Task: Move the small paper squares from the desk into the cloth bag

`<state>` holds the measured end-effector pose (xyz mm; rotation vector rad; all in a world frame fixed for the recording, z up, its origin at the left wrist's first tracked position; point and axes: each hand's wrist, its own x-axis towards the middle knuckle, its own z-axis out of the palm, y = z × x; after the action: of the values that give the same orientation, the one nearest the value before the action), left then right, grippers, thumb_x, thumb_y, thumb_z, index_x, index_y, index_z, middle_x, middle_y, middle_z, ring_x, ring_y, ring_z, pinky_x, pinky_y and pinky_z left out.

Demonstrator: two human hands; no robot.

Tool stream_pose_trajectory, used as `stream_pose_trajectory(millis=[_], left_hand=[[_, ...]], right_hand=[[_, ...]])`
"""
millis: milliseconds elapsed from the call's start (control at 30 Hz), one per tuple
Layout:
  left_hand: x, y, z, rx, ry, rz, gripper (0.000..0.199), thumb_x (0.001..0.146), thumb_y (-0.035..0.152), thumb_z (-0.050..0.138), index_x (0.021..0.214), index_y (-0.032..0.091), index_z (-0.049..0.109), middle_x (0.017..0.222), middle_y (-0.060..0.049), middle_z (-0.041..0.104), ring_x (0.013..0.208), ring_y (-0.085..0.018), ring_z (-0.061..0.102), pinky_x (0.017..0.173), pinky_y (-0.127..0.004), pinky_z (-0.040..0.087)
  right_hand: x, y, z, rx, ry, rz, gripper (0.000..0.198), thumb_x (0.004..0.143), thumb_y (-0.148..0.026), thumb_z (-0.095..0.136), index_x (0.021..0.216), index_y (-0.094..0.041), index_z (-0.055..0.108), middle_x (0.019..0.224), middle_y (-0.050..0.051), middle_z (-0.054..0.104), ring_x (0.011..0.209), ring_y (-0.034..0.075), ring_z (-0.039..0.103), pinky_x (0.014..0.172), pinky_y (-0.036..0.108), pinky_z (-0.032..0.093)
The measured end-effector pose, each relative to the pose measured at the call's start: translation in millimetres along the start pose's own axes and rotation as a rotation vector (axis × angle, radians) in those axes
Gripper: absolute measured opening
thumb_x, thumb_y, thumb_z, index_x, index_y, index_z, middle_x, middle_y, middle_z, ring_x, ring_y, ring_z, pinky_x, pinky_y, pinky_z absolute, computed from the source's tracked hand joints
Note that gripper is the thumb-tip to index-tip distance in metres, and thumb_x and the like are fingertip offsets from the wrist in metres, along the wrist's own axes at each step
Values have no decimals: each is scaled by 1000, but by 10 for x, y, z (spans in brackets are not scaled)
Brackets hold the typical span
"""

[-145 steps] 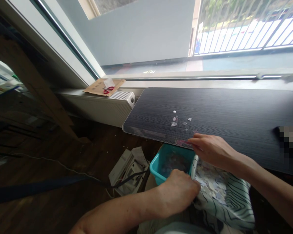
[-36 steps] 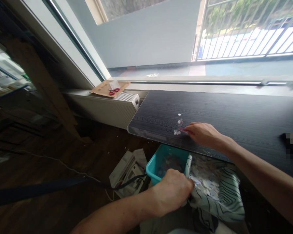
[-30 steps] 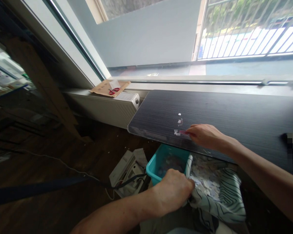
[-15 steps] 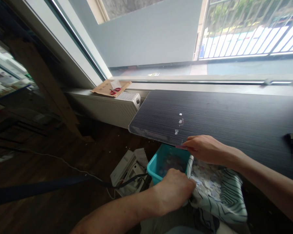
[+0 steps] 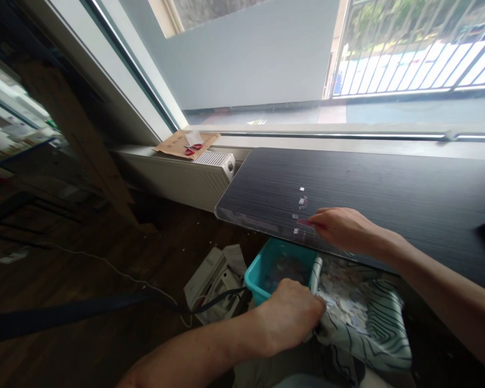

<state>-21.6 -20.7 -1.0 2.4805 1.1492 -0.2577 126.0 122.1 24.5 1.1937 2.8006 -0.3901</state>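
My right hand (image 5: 343, 229) is closed on a thin, flat, reddish-pink strip (image 5: 304, 222), held low over the dark tabletop (image 5: 364, 183) near its front edge. Small whitish and clear pieces (image 5: 302, 201) lie in a loose row on the wood-grain surface, close to the strip's tip. Below, my left hand (image 5: 289, 315) is closed at the edge of a container lined with striped cloth (image 5: 388, 328), its fingertips partly hidden. Many pale scraps (image 5: 350, 310) fill that lining. Beside it, under the table edge, a teal bin (image 5: 254, 280) has small translucent pieces at its bottom.
Red-handled scissors (image 5: 194, 148) rest on a brown envelope (image 5: 173, 144) by the radiator (image 5: 210, 180). A white box-like device (image 5: 206, 272) with cables sits on the floor left of the bin. A dark strap (image 5: 117, 307) crosses the lower left. The window runs behind the table.
My right hand has lifted with the pink strip from the table's front edge and moved further in over the tabletop. Another small piece shows near the edge. My left hand stays put.
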Motion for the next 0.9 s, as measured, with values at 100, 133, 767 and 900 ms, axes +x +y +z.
stream_pose_trajectory(millis=[100,133,767,900], left_hand=[[0,-15,31,-2,12,12,5,83,16,58,84,15,62,73,-9,70,66,-26,68,55,-29,47],[1,-19,39,0,16,16,5,83,16,58,84,15,62,73,-8,70,65,-25,68,55,-29,47],[17,-19,11,-14,-11,19,7,84,16,57,84,15,63,74,-9,70,66,-25,68,54,-28,47],[20,-14,22,-15,-10,18,6,84,15,57,86,15,63,75,-9,71,67,-25,68,56,-30,48]], right_hand=[[32,55,17,22,-27,28,34,88,-27,41,100,-26,73,94,5,73,81,21,65,61,28,39],[40,66,28,34,-29,34,33,88,-28,41,99,-26,73,94,4,73,80,20,65,61,27,39],[-11,-18,13,2,-100,85,28,87,-25,38,86,-20,66,82,8,70,73,21,64,58,29,34],[-42,49,6,33,-75,99,26,86,-25,39,88,-21,64,83,6,70,73,20,63,59,28,34]])
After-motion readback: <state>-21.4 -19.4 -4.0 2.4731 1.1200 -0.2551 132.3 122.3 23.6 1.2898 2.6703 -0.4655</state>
